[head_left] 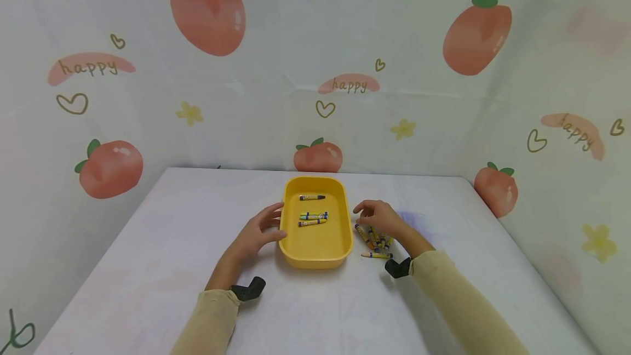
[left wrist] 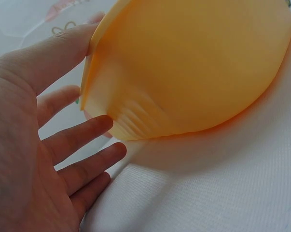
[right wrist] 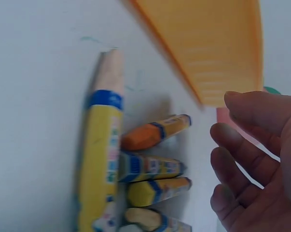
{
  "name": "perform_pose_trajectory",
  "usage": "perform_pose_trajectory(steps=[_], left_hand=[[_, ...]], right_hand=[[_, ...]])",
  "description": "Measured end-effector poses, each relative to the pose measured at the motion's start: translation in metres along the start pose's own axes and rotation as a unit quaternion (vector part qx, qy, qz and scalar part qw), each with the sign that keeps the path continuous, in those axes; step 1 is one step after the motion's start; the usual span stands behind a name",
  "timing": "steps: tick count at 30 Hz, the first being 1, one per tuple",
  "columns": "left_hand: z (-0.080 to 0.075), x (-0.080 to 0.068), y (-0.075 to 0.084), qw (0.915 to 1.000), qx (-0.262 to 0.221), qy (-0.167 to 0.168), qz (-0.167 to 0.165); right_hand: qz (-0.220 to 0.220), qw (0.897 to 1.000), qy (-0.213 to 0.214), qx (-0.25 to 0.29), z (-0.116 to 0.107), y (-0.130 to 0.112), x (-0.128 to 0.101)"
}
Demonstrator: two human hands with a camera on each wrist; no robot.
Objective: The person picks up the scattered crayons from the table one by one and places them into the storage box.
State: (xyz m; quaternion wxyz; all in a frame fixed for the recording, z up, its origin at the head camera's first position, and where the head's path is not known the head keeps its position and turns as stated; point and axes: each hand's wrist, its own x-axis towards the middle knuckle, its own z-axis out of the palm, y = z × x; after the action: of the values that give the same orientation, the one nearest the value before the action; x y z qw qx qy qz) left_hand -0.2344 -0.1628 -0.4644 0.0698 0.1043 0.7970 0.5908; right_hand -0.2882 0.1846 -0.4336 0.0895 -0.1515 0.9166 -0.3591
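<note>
Four wax crayons (head_left: 313,223) lie in the yellow tray (head_left: 315,248), between my spread left hand (head_left: 257,232) touching it and my loosely bent, empty right hand (head_left: 382,218) near loose crayons (head_left: 377,255). Mid-transfer, I judge; next calls for pinching one.

My left grip (head_left: 258,232) and my right grip (head_left: 379,217) are both bare hands. I wear long sleeves of pale beige cloth: the left sleeve (head_left: 209,316) and the right sleeve (head_left: 458,295) have the same plain colour, and each ends near the wrist with a slightly creased edge. Beside this edge I wear on the left a black wrist piece (head_left: 248,289), short, bent and blunt at its end; the right black piece (head_left: 397,268) has similar angled shape.
</note>
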Motion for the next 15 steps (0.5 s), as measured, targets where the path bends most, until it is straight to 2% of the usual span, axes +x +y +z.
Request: perform_pose_trajectory(steps=[7,15], left_hand=[[0.000,0.000,0.000,1.0000,0.001,0.001,-0.001],[0.000,-0.001,0.001,1.0000,0.003,0.000,0.004]], right_hand=[[0.010,0.999,-0.010,-0.048,0.008,0.003,-0.002],[0.039,0.992,-0.030,-0.115,0.015,0.001,-0.005]])
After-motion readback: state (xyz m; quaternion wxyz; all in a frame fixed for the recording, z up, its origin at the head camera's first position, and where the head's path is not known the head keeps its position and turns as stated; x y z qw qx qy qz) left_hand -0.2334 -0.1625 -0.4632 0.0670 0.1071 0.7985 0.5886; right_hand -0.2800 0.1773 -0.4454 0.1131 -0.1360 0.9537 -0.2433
